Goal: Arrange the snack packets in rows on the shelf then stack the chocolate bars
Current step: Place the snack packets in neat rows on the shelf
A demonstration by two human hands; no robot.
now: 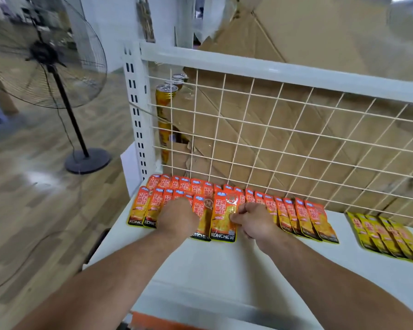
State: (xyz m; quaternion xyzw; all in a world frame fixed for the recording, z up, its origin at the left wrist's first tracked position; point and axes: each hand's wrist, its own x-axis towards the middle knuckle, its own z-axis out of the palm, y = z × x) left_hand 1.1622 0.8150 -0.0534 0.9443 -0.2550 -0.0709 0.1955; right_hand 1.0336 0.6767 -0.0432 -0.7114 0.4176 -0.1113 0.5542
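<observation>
Since no chocolate bars show, step: packet rows are in hand; stacking is not yet begun.
Shelf (224, 270): white and flat, with a wire mesh (272, 139) at the back.
Orange packets (303, 217): overlapped like shingles. The back row lies just at the mesh on the left, the front row ahead of it, and a further run carries on to the right.
Packet (223, 217): label up, lying at the right end of the front row, its bottom edge a little ahead of its neighbours.
Right hand (250, 219): thumb and fingers pinch the packet's right edge.
Left hand (177, 216): rests on the front-row packets just left of the packet. The fingers are hidden past the knuckles, so whether it lies flat or grips cannot be told.
Yellow packets (386, 236): a short separate row, well apart on the right.
Next, judged: ease the packet back until the bottom edges line up with an even overlap on the left neighbour, while the left hand pins the row.
Risk, judged: the glossy wrappers look slick, so a nudge may fan the row.
Behind the mesh: cans (166, 91) and cardboard (296, 55).
Floor, left: fan (43, 53).
</observation>
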